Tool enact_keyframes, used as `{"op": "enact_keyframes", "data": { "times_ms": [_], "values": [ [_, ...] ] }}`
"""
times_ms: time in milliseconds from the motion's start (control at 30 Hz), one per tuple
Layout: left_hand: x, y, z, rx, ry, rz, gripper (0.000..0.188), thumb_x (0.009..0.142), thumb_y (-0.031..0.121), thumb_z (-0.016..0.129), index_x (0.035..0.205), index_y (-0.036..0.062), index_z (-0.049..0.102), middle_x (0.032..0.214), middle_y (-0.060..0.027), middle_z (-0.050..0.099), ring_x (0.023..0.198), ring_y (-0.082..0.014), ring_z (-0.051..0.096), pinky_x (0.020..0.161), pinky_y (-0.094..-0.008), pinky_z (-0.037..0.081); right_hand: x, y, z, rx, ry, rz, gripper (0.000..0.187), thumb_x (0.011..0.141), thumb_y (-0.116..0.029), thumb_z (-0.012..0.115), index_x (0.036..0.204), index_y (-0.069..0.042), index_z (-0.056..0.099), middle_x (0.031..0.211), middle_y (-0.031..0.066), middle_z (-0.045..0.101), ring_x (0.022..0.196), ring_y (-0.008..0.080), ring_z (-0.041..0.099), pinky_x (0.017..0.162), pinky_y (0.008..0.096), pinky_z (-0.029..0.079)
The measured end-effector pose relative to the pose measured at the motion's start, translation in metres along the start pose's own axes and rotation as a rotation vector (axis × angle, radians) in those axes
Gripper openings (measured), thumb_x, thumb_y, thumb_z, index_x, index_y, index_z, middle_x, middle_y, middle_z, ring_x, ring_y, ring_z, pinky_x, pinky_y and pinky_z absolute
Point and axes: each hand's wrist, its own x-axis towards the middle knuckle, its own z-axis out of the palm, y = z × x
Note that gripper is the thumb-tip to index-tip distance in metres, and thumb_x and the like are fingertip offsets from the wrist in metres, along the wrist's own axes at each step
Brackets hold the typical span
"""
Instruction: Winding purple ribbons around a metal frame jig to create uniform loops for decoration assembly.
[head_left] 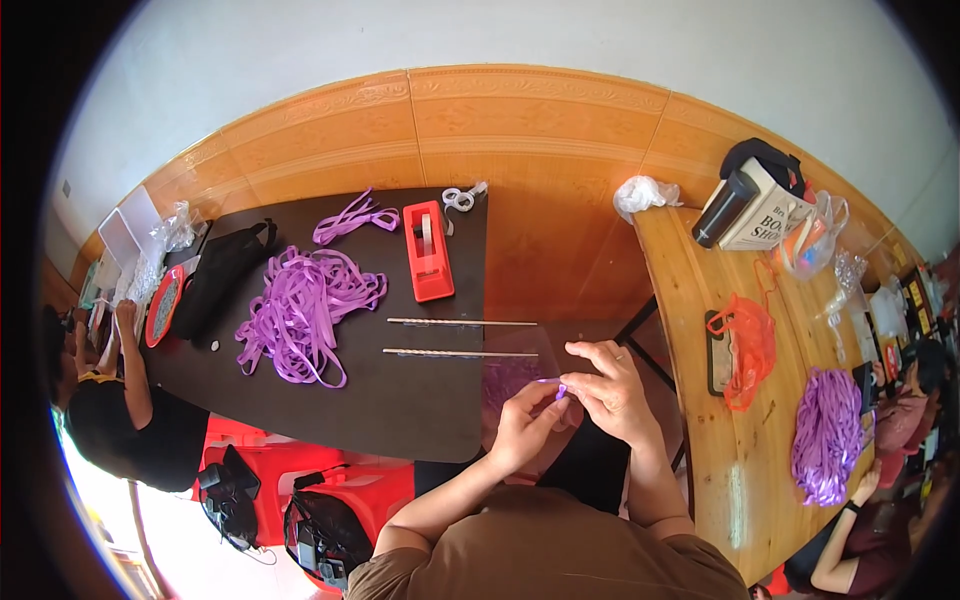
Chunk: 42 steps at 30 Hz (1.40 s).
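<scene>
A small piece of purple ribbon (562,391) is between my two hands, just past the right end of the dark table. My left hand (530,424) pinches it between thumb and fingertips. My right hand (614,393) meets it from the other side, thumb and a fingertip at the ribbon and the other fingers raised. Below them, partly hidden by my hands, is a clear container (515,385) with purple pieces in it. Two thin metal chopsticks (465,322) lie parallel at the table's right edge, left of my hands.
On the dark table (400,420) lie a tangled purple ribbon heap (305,312), a red tape dispenser (428,255), scissors (460,199) and a black pouch (215,280). The wooden table (720,460) holds another ribbon bundle (828,435), a phone (717,355) and bags. People sit at both sides.
</scene>
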Motion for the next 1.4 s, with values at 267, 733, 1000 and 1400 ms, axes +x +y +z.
{"op": "enact_keyframes", "data": {
  "times_ms": [267, 733, 1000, 1400],
  "values": [
    [-0.003, -0.004, -0.005, -0.462, -0.135, -0.333, 0.008, 0.087, 0.005, 0.060, 0.086, -0.0001, 0.067, 0.077, -0.0033, 0.064, 0.069, -0.0066, 0.055, 0.065, -0.0205, 0.045, -0.009, 0.015, 0.007, -0.001, 0.054, -0.031, 0.016, 0.064, -0.001, 0.066, 0.078, -0.008, 0.063, 0.082, -0.0004, 0.060, 0.070, 0.0181, 0.054, 0.063, 0.0317, 0.037],
    [0.020, -0.066, 0.023, -0.495, 0.214, -0.299, 0.009, 0.084, 0.002, 0.062, 0.091, -0.0011, 0.067, 0.077, -0.0045, 0.065, 0.069, -0.0078, 0.058, 0.067, -0.0211, 0.047, 0.009, 0.077, 0.071, 0.001, 0.282, -0.056, 0.018, 0.066, 0.004, 0.064, 0.082, -0.006, 0.063, 0.083, 0.0052, 0.060, 0.073, 0.0244, 0.056, 0.064, 0.0351, 0.044],
    [0.038, -0.076, 0.019, -0.412, 0.393, -0.114, 0.012, 0.086, 0.003, 0.060, 0.095, -0.0015, 0.067, 0.079, -0.0042, 0.065, 0.069, -0.0072, 0.058, 0.066, -0.0195, 0.046, 0.048, 0.091, 0.098, 0.180, 0.325, -0.073, 0.019, 0.066, 0.005, 0.066, 0.083, -0.004, 0.064, 0.085, 0.0070, 0.063, 0.075, 0.0247, 0.060, 0.065, 0.0337, 0.047],
    [0.035, -0.092, 0.006, -0.309, 0.375, -0.127, 0.015, 0.089, 0.008, 0.058, 0.094, -0.0027, 0.067, 0.077, -0.0037, 0.065, 0.068, -0.0085, 0.058, 0.065, -0.0214, 0.047, -0.008, 0.097, 0.158, 0.721, 0.110, 0.383, 0.009, 0.078, 0.004, 0.058, 0.086, 0.001, 0.061, 0.074, 0.0070, 0.060, 0.072, 0.0158, 0.058, 0.064, 0.0268, 0.046]
  ]
}}
